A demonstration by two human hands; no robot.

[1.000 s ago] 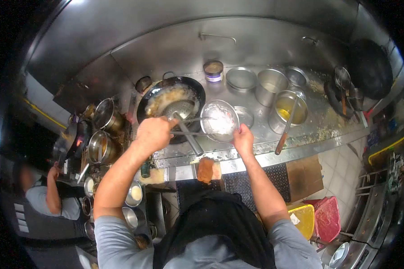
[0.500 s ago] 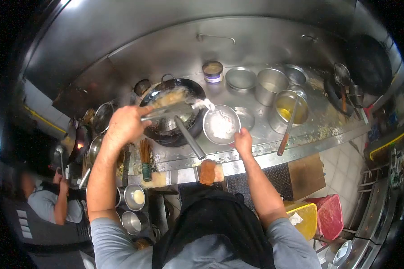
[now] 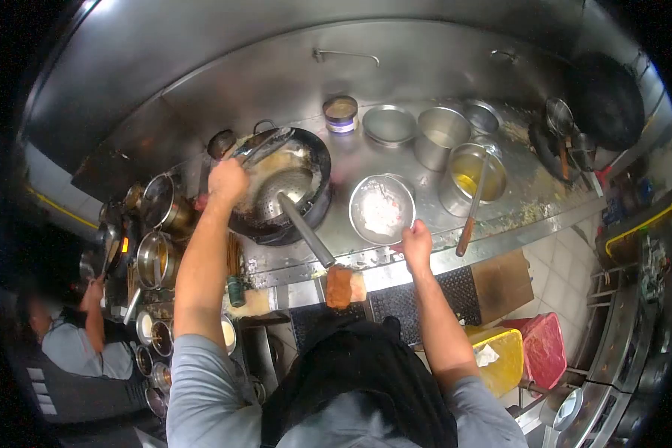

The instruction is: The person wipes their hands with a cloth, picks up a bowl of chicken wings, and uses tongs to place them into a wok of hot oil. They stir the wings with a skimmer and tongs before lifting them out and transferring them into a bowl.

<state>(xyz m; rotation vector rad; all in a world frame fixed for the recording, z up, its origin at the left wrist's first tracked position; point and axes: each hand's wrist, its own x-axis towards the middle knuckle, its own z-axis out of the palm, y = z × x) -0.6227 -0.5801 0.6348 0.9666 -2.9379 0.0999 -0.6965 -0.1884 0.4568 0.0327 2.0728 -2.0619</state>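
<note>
My left hand [image 3: 228,181] is closed around metal tongs [image 3: 267,146], held over the far left part of a black wok [image 3: 319,196]. A perforated skimmer [image 3: 270,200] rests in the wok, its thick handle sticking out toward me over the near rim. Pale frying liquid shows in the wok; any food under the tongs is hard to make out. With fingers and thumb my right hand [image 3: 417,245] grips the near rim of a metal bowl [image 3: 357,196], tilted slightly. White, batter-coated pieces [image 3: 382,212] lie inside it.
Right of the bowl stand a pot with yellow liquid and a ladle [image 3: 473,213], and a taller pot [image 3: 438,149]. A tub [image 3: 340,113] is behind. A brush [image 3: 235,287] and folded brown cloth [image 3: 340,290] lie along the front edge. Another person [image 3: 82,343] works at left.
My left hand and the tongs have moved left and away from me, from beside the bowl to over the wok. A white piece no longer shows at the tongs. The bowl has shifted right.
</note>
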